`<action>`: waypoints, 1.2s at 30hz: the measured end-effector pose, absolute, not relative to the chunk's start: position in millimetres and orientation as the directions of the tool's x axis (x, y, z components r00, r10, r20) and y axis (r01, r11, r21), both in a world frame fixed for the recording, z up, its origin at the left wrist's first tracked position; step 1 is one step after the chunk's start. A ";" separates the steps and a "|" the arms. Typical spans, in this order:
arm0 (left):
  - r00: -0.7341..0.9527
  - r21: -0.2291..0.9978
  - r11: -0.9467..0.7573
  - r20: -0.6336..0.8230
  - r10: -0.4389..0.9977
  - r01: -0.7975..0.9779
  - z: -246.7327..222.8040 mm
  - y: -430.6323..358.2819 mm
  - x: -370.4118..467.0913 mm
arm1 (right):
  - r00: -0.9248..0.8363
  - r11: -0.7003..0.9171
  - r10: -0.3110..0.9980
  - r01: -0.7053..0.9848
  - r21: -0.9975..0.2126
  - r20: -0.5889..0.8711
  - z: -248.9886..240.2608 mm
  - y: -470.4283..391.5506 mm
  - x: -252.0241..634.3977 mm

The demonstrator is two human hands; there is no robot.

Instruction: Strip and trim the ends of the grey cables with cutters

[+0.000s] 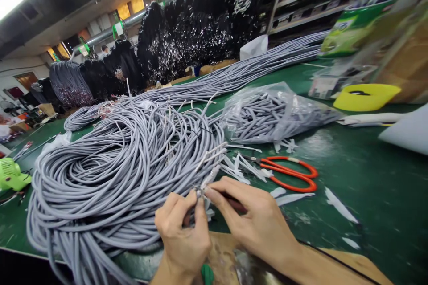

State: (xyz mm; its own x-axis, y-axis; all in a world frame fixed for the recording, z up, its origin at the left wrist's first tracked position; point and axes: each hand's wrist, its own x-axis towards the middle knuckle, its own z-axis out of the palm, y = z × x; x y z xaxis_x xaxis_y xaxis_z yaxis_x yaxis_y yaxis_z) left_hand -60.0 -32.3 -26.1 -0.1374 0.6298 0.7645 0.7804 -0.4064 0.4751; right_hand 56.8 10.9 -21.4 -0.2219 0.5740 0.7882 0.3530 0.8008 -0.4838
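Note:
In the head view, my left hand point(183, 227) pinches the end of a grey cable between thumb and forefinger, at the front edge of a big coil of grey cables point(110, 173). The fingertips of my right hand point(254, 213) meet it there, closed on the same cable end point(210, 177), which looks stripped and whitish. A dark reddish rod point(236, 204) lies in the curl of my right fingers; its kind is hidden. Right of the hands are scissors with orange handles point(290, 171) and scattered white strips point(238, 170).
A clear bag of short grey sleeves point(264, 113) lies behind the scissors on the green table point(384, 178). Farther right are a yellow tape-like ring point(366, 97) and a green tub point(354, 29). A black cord point(334, 259) runs near my right wrist. A light-green device point(13, 176) stands left.

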 end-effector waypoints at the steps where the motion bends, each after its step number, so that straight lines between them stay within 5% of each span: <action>1: -0.143 0.489 -0.401 0.754 0.642 0.774 -25.5 -32.1 -60.1 | -0.215 0.816 0.540 0.370 -0.444 0.813 -22.1 9.7 56.8; 6: -0.192 0.589 -0.376 0.683 0.705 0.715 -24.2 -30.8 -62.1 | -0.265 0.872 0.356 0.440 -0.216 0.896 -28.2 8.7 57.5; 11: -0.154 0.546 -0.386 0.702 0.695 0.743 -25.0 -30.7 -61.2 | -0.230 0.847 0.442 0.424 -0.319 0.867 -25.6 9.7 58.8; 15: -0.198 0.588 -0.346 0.668 0.717 0.731 -23.6 -30.5 -61.2 | -0.285 0.888 0.338 0.413 -0.203 0.897 -23.9 10.1 59.4; 20: -0.140 0.538 -0.327 0.655 0.743 0.777 -23.6 -29.8 -61.8 | -0.240 0.845 0.469 0.401 -0.353 0.850 -25.3 16.5 58.0; 29: -0.209 0.625 -0.229 0.546 0.812 0.746 -24.9 -23.9 -69.2 | -0.233 0.883 0.408 0.346 -0.317 0.882 -16.1 2.5 58.1; 36: -0.271 0.635 -0.331 0.663 0.698 0.698 -34.0 -25.6 -70.7 | -0.170 0.823 0.499 0.399 -0.404 0.849 -11.7 24.4 70.1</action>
